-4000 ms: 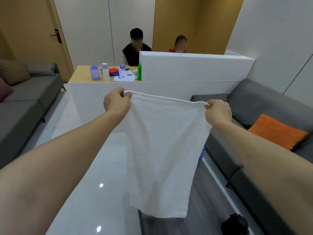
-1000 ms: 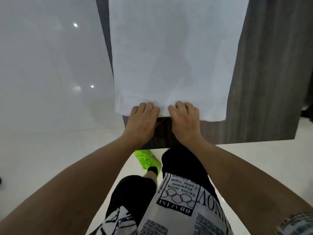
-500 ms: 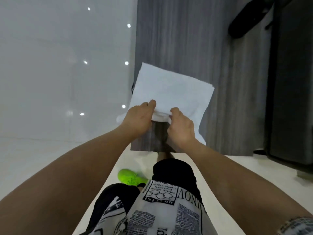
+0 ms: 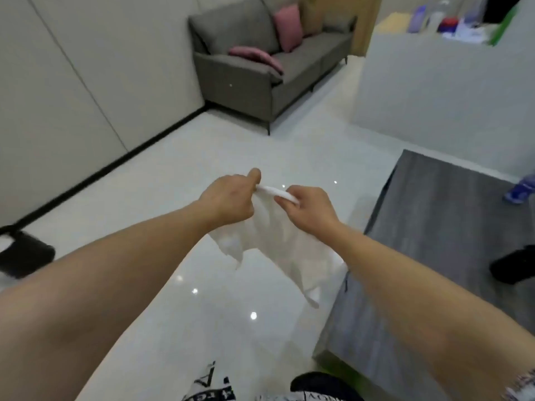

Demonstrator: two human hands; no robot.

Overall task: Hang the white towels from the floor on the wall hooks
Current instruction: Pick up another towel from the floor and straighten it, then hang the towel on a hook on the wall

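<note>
1. In the middle of the view, above the glossy white floor (image 4: 173,198), both hands are raised in front of the person and hold one white towel (image 4: 278,241) between them.
2. The left hand (image 4: 228,199) is closed on the top edge of the towel; its fingers are curled and the thumb points up, and the cloth comes out from under the thumb.
3. The right hand (image 4: 308,208) is closed on the same edge just beside the left one; the fingers pinch a rolled fold of cloth.
4. The two hands are near each other but do not touch; a short band of towel edge goes from one to the other.
5. The rest of the towel hangs down below the hands in loose folds. It is in the air, and its lowest corner hangs close to the edge of the grey wood-pattern surface (image 4: 434,241) on the right.
6. At the far wall stands a grey sofa (image 4: 260,73) with pink cushions (image 4: 286,26).
7. To the right of the sofa there is a white partition (image 4: 434,91), with blurred bottles and other small things behind its top edge.
8. A dark object (image 4: 24,257) lies on the floor at the left edge, beside the wall; I cannot tell what it is.
</note>
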